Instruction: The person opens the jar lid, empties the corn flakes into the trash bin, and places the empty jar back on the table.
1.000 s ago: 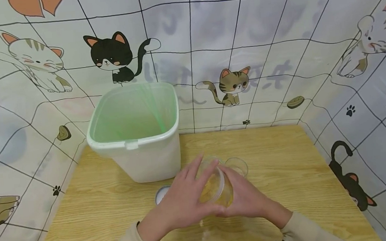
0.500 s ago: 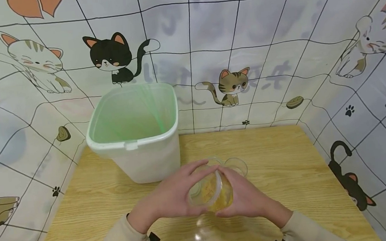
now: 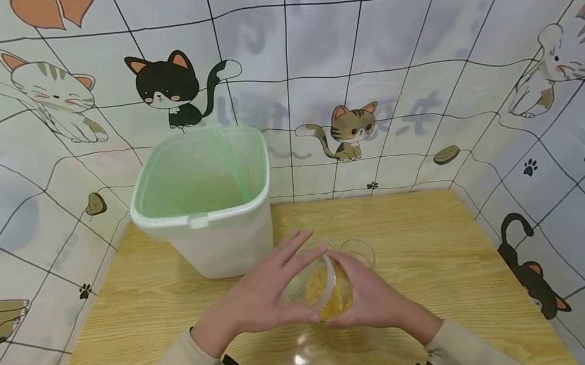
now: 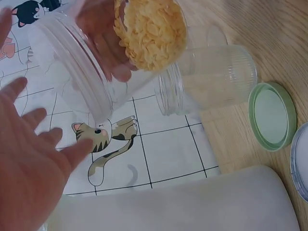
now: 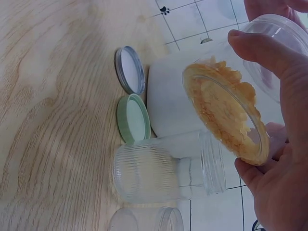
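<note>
My right hand (image 3: 375, 301) grips a clear round jar (image 3: 345, 295) partly filled with yellow flakes (image 4: 151, 36). The jar is tilted over the table, its clear-lidded end facing left. My left hand (image 3: 256, 297) is spread around that end, fingers extended. In the left wrist view, a gap shows between its fingers and the clear lid (image 4: 72, 67). A clear ribbed jar (image 5: 149, 168) without a lid stands behind, largely hidden by my hands in the head view. Beside it are a green lid (image 5: 132, 120) and a silver-rimmed lid (image 5: 130, 70).
A large white bin (image 3: 225, 248) with a pale green inside stands at the back left of the wooden table (image 3: 409, 242). Another clear jar (image 3: 358, 251) stands behind my right hand. Cat-patterned sheeting (image 3: 396, 49) borders the table's back and sides.
My left hand has moved slightly left and away from the jar's lidded end, its fingers spreading wider. The jar stays in my right hand, almost still.
</note>
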The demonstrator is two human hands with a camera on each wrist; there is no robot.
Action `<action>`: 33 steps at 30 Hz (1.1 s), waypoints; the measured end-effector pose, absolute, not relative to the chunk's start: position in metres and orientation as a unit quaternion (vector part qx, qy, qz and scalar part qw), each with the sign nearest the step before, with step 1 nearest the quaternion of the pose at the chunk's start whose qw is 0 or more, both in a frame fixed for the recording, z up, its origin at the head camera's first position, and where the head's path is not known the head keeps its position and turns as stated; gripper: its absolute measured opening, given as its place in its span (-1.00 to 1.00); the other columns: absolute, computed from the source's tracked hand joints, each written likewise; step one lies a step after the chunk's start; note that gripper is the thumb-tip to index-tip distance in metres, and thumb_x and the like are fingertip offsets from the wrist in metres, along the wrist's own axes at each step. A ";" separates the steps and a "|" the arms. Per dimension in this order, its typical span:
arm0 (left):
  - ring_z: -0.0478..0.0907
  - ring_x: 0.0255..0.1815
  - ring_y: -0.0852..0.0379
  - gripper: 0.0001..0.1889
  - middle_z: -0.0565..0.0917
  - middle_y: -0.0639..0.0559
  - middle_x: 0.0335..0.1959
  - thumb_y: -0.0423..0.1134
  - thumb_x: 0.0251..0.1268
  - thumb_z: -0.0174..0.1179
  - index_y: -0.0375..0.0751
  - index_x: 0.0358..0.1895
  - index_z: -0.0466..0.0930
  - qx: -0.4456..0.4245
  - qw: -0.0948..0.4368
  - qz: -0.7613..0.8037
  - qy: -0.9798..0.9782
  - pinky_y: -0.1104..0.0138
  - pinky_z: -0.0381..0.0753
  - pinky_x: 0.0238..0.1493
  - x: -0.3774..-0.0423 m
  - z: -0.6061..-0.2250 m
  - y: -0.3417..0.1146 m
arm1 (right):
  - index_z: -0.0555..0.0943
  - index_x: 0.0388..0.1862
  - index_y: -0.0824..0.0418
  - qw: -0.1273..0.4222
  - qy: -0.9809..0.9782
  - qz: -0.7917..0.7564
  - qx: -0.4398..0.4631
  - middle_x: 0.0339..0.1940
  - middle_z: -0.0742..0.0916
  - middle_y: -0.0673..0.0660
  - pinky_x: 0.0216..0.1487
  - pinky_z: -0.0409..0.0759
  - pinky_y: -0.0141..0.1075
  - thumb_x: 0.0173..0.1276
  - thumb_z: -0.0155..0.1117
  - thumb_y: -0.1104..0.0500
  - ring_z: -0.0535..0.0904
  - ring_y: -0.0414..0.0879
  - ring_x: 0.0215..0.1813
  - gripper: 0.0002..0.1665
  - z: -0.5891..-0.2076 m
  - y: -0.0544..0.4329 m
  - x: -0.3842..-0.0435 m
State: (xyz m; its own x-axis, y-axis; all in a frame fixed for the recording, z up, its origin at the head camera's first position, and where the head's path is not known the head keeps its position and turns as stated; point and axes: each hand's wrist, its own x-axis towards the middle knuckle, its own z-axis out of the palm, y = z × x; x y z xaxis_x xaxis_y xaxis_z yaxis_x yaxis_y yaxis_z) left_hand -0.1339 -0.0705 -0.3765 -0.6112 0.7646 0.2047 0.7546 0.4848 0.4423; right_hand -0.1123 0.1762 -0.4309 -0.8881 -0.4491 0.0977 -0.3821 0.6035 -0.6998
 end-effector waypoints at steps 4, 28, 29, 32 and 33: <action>-0.12 0.63 -0.08 -0.04 -0.16 0.15 0.63 0.16 0.12 0.32 0.23 0.56 -0.02 0.484 0.008 0.254 0.838 -0.09 0.25 0.46 -0.136 -0.380 -0.072 | 0.12 0.51 -0.04 0.047 0.888 -0.390 -0.240 0.31 0.48 -0.03 0.23 0.53 -0.01 -0.23 0.62 -0.31 0.45 -0.17 0.24 0.35 -0.432 0.177 -0.113; -0.08 0.62 -0.04 -0.01 -0.15 0.16 0.62 0.03 0.09 0.36 0.29 0.56 -0.06 0.484 0.043 0.235 0.842 -0.04 0.34 0.43 -0.135 -0.381 -0.075 | 0.14 0.51 0.01 0.051 0.893 -0.379 -0.238 0.33 0.46 -0.08 0.24 0.53 0.00 -0.22 0.55 -0.41 0.45 -0.15 0.28 0.36 -0.434 0.177 -0.112; 0.00 0.60 -0.03 -0.01 -0.09 0.14 0.62 0.03 0.07 0.37 0.30 0.55 -0.04 0.477 0.044 0.233 0.846 -0.01 0.37 0.42 -0.135 -0.382 -0.075 | 0.13 0.51 0.01 0.053 0.893 -0.379 -0.236 0.34 0.46 -0.08 0.25 0.52 0.01 -0.22 0.55 -0.42 0.44 -0.15 0.29 0.37 -0.434 0.178 -0.112; 0.22 0.50 0.07 -0.03 0.14 0.13 0.55 0.15 0.00 0.41 0.34 0.51 0.07 0.442 0.031 0.232 0.866 0.09 0.47 0.35 -0.135 -0.382 -0.073 | 0.13 0.52 -0.01 0.056 0.894 -0.379 -0.231 0.33 0.48 -0.05 0.23 0.53 0.00 -0.24 0.55 -0.42 0.45 -0.16 0.27 0.37 -0.434 0.177 -0.112; 0.27 0.46 0.10 -0.03 0.22 0.14 0.51 0.23 -0.03 0.41 0.35 0.50 0.10 0.428 0.023 0.230 0.874 0.12 0.49 0.32 -0.135 -0.382 -0.073 | 0.13 0.51 -0.02 0.055 0.894 -0.380 -0.230 0.32 0.49 -0.04 0.21 0.54 -0.02 -0.24 0.56 -0.41 0.45 -0.17 0.25 0.37 -0.434 0.177 -0.112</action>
State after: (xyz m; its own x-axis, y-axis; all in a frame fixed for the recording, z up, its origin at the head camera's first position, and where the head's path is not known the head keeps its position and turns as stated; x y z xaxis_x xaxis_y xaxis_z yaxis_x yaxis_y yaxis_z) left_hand -0.1347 -0.0729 -0.3820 -0.6327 0.7585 0.1563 0.7372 0.5282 0.4213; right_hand -0.1116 0.1772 -0.4341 -0.8877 -0.4541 0.0765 -0.3705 0.6055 -0.7043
